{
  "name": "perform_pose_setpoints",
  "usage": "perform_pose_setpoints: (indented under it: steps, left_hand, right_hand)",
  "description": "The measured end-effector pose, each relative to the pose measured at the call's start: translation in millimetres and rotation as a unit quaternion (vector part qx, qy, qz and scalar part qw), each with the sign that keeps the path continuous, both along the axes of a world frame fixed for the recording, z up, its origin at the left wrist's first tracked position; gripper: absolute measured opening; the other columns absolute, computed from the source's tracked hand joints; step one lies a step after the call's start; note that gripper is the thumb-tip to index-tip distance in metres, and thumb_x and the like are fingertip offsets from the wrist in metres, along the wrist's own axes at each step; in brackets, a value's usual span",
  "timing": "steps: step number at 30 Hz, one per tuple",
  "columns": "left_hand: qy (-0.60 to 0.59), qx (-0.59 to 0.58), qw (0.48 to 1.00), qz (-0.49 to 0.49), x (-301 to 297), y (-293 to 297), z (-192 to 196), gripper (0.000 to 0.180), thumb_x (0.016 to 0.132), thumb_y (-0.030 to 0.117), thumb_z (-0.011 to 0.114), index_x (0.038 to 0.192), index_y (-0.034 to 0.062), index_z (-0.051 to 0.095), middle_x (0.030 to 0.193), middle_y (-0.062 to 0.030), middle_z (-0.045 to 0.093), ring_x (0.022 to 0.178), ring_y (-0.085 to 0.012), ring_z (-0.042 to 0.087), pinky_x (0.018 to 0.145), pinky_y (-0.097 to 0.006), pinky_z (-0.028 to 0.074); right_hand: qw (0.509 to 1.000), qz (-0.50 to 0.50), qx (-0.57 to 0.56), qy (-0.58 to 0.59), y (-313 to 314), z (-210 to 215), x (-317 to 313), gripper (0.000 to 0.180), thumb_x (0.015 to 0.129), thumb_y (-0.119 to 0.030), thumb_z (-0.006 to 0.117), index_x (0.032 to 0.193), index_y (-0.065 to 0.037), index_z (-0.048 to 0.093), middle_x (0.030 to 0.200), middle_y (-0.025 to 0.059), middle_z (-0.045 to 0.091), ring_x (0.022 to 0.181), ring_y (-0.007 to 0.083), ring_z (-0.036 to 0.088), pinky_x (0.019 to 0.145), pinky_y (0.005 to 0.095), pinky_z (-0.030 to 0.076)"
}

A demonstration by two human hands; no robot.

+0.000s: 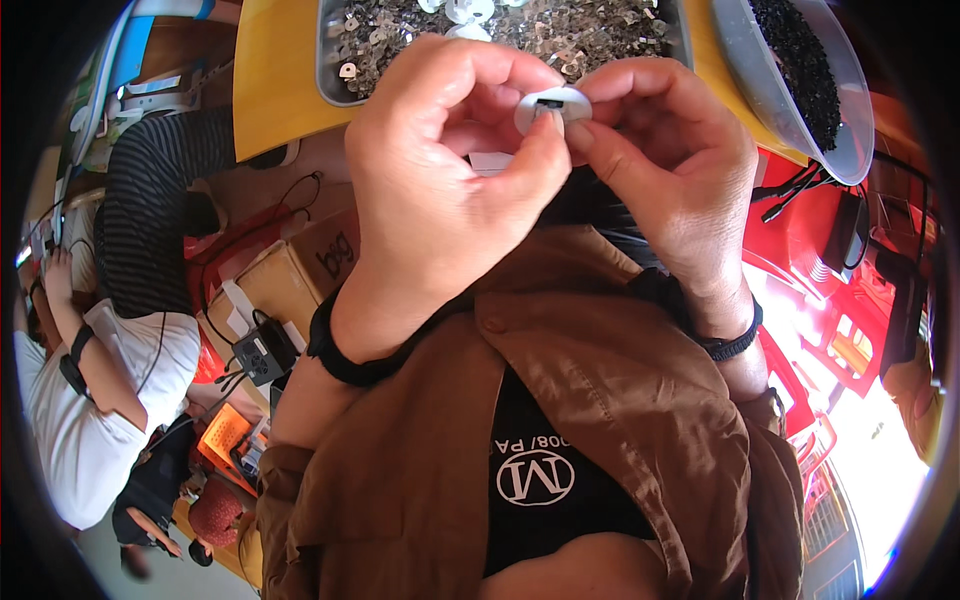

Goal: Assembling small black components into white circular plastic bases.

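Observation:
Pinched between my two hands is a small white round plastic piece (pixel 572 99) with a dark slot in its face. My left hand (pixel 430 185) grips its left side, the thumb pressing on a small metallic bit at the slot. From the other side, my right hand (pixel 690 160) holds the rim between thumb and fingers. Just beyond my hands lies a metal tray (pixel 326 62) filled with loose small metal clips (pixel 610 35). Several white round pieces (pixel 468 12) rest on top of the clips.
A clear plastic basin (pixel 852 163) of small black parts (pixel 795 65) sits at the table's right edge. The yellow table (pixel 270 90) carries the tray. Lower left are a cardboard box (pixel 300 262) and a black power box (pixel 264 350); a co-worker (pixel 110 400) is farther left. Red stools (pixel 790 230) stand right.

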State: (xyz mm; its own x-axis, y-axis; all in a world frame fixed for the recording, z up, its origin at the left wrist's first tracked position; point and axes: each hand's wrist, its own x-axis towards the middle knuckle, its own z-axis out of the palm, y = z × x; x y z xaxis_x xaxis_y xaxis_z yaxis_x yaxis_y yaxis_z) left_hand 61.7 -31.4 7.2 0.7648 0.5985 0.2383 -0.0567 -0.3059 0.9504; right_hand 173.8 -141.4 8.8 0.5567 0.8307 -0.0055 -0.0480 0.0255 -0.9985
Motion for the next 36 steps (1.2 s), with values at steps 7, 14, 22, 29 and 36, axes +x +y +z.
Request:
perform_pose_setpoints:
  steps: [7,14,22,29,36]
  left_hand:
    - [0.017,-0.178,0.983,-0.032,-6.6,-0.9,5.6,0.021,0.085,-0.005,0.055,0.105,-0.0058,0.054,0.097,-0.0095,0.058,0.087,-0.0130,0.059,0.079,-0.029,0.053]
    - [0.000,-0.167,0.984,-0.057,-8.0,-3.8,6.2,0.018,0.086,-0.004,0.054,0.104,-0.0049,0.053,0.097,-0.0105,0.060,0.087,-0.0144,0.060,0.078,-0.029,0.053]
    - [-0.024,-0.183,0.981,-0.053,-6.6,-6.3,1.4,0.015,0.086,-0.005,0.054,0.101,-0.0041,0.054,0.096,-0.0099,0.060,0.087,-0.0138,0.060,0.077,-0.029,0.053]
    - [-0.082,-0.122,0.989,-0.018,0.6,-9.9,-3.2,0.020,0.080,-0.014,0.053,0.096,-0.0024,0.054,0.091,-0.0066,0.056,0.083,-0.0119,0.059,0.072,-0.024,0.051]
    - [-0.079,-0.033,0.996,0.013,3.0,-9.0,-5.0,0.020,0.079,-0.016,0.054,0.094,-0.0026,0.053,0.090,-0.0060,0.056,0.081,-0.0115,0.059,0.071,-0.022,0.049]
  right_hand:
    - [0.999,-0.018,0.023,0.016,0.4,-4.1,-0.6,0.020,0.083,0.005,0.059,0.102,0.005,0.053,0.091,0.0094,0.063,0.081,0.0133,0.062,0.074,0.0253,0.052]
    - [1.000,-0.019,0.007,0.019,1.0,-4.1,0.7,0.016,0.084,0.003,0.059,0.099,0.004,0.053,0.086,0.0088,0.063,0.078,0.0125,0.062,0.069,0.0243,0.053]
    - [0.996,0.022,0.000,0.091,-1.3,-7.0,7.7,0.016,0.082,0.000,0.061,0.096,0.001,0.054,0.081,0.0085,0.063,0.072,0.0136,0.061,0.067,0.0246,0.051]
    - [0.983,0.037,0.069,0.163,2.8,-17.6,10.4,0.014,0.081,0.000,0.062,0.093,-0.001,0.056,0.082,0.0059,0.062,0.075,0.0117,0.059,0.068,0.0235,0.048]
    - [0.992,-0.011,0.056,0.115,3.1,-17.6,6.1,0.013,0.080,0.001,0.063,0.091,-0.001,0.056,0.082,0.0044,0.062,0.074,0.0097,0.059,0.068,0.0225,0.049]
